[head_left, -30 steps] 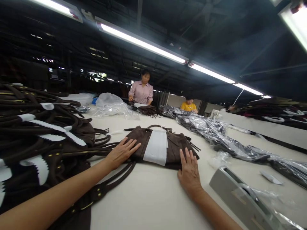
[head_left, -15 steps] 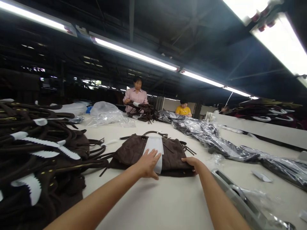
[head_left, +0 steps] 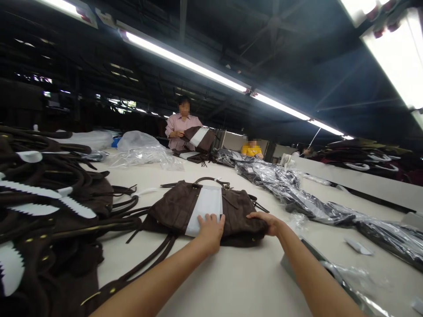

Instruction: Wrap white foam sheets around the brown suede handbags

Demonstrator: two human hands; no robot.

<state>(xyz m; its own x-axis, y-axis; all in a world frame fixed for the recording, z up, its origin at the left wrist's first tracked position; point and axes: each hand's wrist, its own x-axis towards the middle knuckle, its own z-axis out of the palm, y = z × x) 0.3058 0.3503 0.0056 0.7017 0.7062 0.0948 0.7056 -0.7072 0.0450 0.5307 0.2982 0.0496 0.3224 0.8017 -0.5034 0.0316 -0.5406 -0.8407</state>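
A dark brown handbag lies on the white table in front of me, with a white paper band around its middle. My left hand rests on the band near the bag's front edge, fingers laid over it and slightly apart. At the bag's right front corner, my right hand grips the brown material between fingers and thumb; the thumb is mostly hidden. The bag's handle arches at its far side, and dark straps trail from its left toward me.
Brown bags with white paper wraps are piled at the left. Clear plastic bags lie behind. Plastic-wrapped goods stretch along the right, beside a grey holder. A person in pink handles another bag across the table.
My left hand has slid lower on the band, to the bag's front edge. My right hand stays at the corner. Across the table, the person in pink has lifted a banded bag.
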